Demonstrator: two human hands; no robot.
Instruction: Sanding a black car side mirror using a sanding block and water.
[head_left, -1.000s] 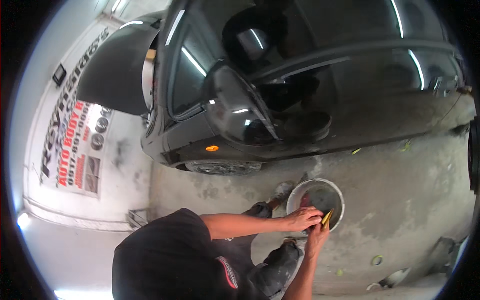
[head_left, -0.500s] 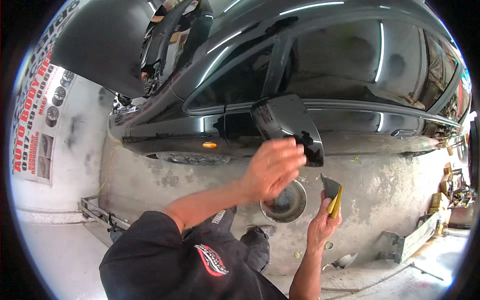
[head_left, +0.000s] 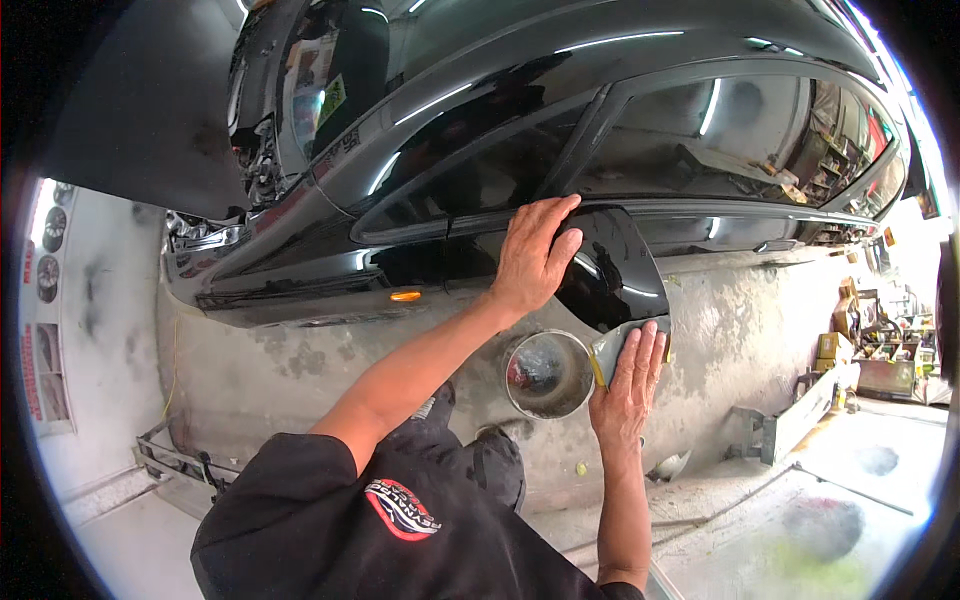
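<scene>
A glossy black side mirror (head_left: 612,262) sticks out from the door of a black car (head_left: 480,150). My left hand (head_left: 532,255) rests on the mirror's left side, its fingers stretched out and the thumb apart. At the mirror's near end, my right hand (head_left: 628,385) presses a folded sheet of sandpaper (head_left: 612,348) against the surface. The sheet is grey with yellow showing at its edges. The fingers of that hand lie straight and close together over it, covering much of it.
Below the mirror a round bucket (head_left: 548,375) with dark contents stands on the stained concrete floor (head_left: 320,370). A raised black panel (head_left: 140,110) is at the far left. Metal frames (head_left: 800,410) lie at the right, near shelves of tools and boxes (head_left: 880,360).
My left hand has moved up onto the mirror. My right hand has brought the sandpaper from beside the mirror onto its near end. The view has shifted slightly.
</scene>
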